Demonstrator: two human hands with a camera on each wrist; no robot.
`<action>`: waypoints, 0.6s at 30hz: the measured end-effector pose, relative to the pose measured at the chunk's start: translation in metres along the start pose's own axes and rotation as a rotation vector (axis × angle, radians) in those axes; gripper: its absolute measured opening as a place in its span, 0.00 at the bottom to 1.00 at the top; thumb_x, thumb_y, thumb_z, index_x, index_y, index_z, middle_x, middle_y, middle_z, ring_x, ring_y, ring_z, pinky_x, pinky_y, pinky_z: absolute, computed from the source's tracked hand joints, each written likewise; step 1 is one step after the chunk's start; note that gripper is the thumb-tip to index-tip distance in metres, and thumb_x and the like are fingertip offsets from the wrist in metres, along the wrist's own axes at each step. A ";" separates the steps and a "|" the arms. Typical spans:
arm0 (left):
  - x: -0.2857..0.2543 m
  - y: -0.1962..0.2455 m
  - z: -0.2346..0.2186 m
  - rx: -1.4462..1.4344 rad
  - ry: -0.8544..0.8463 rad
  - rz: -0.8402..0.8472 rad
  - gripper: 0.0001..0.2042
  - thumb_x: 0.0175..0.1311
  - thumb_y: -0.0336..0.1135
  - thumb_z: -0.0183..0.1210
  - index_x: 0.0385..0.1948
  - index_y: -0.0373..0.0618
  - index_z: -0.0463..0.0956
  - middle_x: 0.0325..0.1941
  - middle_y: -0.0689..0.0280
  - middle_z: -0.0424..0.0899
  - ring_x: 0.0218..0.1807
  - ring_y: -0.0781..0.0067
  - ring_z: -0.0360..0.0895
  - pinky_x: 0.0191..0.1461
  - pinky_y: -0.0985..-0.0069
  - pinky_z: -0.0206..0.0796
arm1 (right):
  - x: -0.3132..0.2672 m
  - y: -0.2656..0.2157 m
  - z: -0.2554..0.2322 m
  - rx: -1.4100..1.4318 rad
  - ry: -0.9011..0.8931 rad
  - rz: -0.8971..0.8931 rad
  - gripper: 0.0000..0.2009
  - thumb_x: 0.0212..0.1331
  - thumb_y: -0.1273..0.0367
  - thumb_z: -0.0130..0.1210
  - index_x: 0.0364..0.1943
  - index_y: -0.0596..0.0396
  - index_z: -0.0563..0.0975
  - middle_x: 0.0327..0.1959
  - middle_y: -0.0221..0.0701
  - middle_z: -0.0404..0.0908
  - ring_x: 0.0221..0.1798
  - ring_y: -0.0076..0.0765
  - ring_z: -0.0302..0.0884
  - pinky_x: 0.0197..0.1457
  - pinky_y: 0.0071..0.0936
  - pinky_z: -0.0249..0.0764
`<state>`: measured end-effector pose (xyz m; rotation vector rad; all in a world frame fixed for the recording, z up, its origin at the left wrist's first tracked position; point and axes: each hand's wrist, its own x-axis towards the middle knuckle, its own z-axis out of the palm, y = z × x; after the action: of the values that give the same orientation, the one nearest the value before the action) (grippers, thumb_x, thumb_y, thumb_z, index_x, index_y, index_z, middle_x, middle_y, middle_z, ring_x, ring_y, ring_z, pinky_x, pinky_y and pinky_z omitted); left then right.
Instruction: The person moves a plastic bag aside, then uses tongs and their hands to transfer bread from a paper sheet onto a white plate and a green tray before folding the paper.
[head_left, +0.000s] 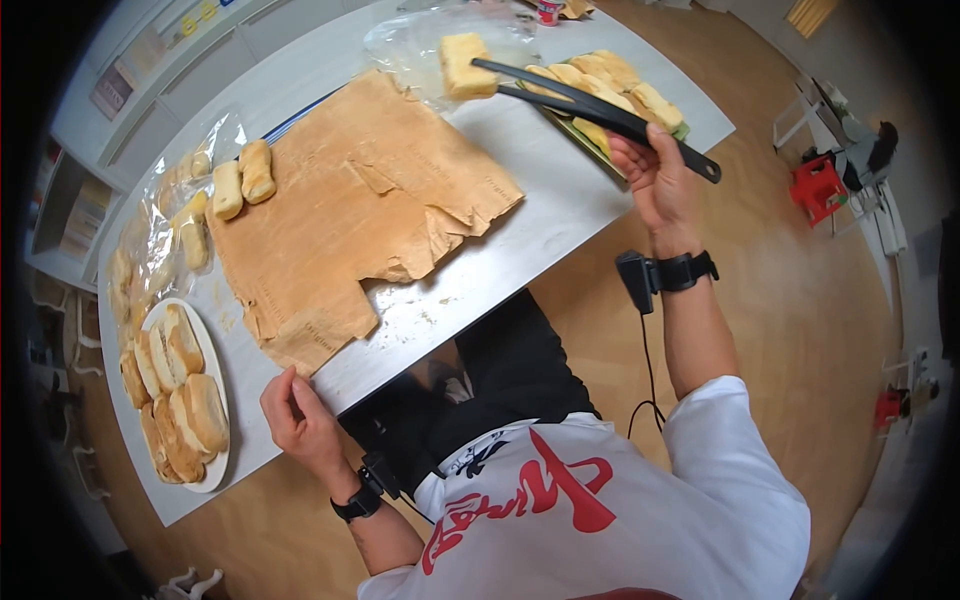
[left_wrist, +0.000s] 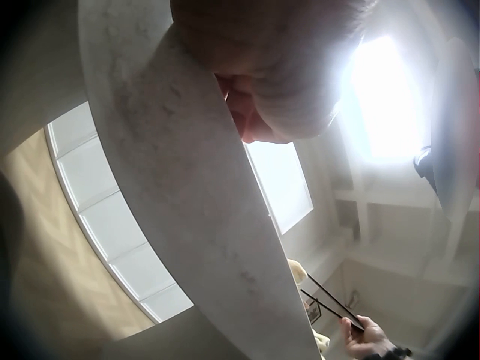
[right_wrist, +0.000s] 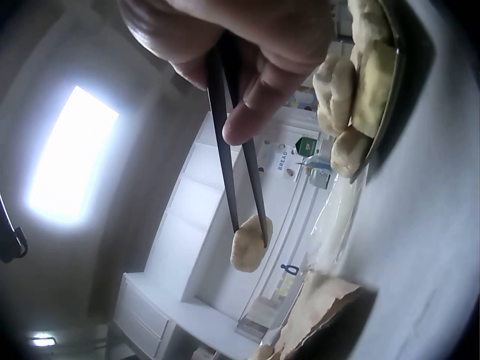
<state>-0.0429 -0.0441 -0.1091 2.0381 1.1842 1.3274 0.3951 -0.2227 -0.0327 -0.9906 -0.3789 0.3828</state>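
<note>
My right hand (head_left: 660, 185) grips a pair of black tongs (head_left: 600, 115) near their hinged end. A pale yellow bread piece (head_left: 468, 66) is pinched between the tong tips, held up in the air; the right wrist view shows this bread (right_wrist: 250, 246) too. Below and beside the tongs, a green-edged tray (head_left: 575, 130) bears several bread pieces. My left hand (head_left: 300, 425) rests at the table's front edge, fingers loosely curled, fingertips right by the corner of a torn brown paper sheet (head_left: 340, 190).
Two rolls (head_left: 243, 180) lie on the paper's left edge. Clear plastic bags (head_left: 150, 250) with bread lie further left, above a white oval plate (head_left: 222, 455) of several split rolls. Another clear bag (head_left: 400, 45) is at the back. A red stool (head_left: 818, 188) stands on the floor at right.
</note>
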 end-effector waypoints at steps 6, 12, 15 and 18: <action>0.002 0.005 0.004 0.014 0.003 -0.036 0.07 0.66 0.23 0.54 0.41 0.35 0.79 0.40 0.61 0.78 0.39 0.72 0.77 0.43 0.78 0.70 | 0.014 -0.054 -0.084 -0.015 0.099 -0.144 0.15 0.66 0.65 0.54 0.45 0.66 0.77 0.38 0.46 0.85 0.39 0.37 0.86 0.45 0.27 0.84; 0.003 0.006 0.006 0.101 -0.024 0.012 0.07 0.67 0.25 0.55 0.42 0.35 0.79 0.40 0.62 0.79 0.40 0.73 0.76 0.44 0.78 0.70 | 0.021 -0.097 -0.159 -0.100 0.189 -0.201 0.15 0.66 0.65 0.55 0.45 0.66 0.77 0.38 0.46 0.85 0.38 0.36 0.86 0.44 0.26 0.84; 0.004 0.010 0.008 0.172 -0.043 0.043 0.07 0.68 0.26 0.56 0.42 0.34 0.79 0.39 0.62 0.80 0.40 0.73 0.76 0.46 0.78 0.69 | 0.025 -0.101 -0.187 -0.123 0.200 -0.191 0.14 0.66 0.66 0.54 0.44 0.67 0.78 0.39 0.47 0.85 0.38 0.35 0.86 0.43 0.24 0.85; 0.005 0.009 0.010 0.172 -0.042 0.027 0.06 0.66 0.25 0.57 0.41 0.35 0.80 0.40 0.60 0.79 0.40 0.70 0.76 0.46 0.77 0.69 | 0.032 -0.104 -0.203 -0.151 0.180 -0.175 0.14 0.66 0.66 0.54 0.44 0.67 0.78 0.40 0.47 0.85 0.38 0.35 0.86 0.42 0.24 0.85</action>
<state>-0.0294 -0.0443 -0.1040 2.1978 1.2963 1.2261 0.5337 -0.4063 -0.0398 -1.1208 -0.3317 0.1060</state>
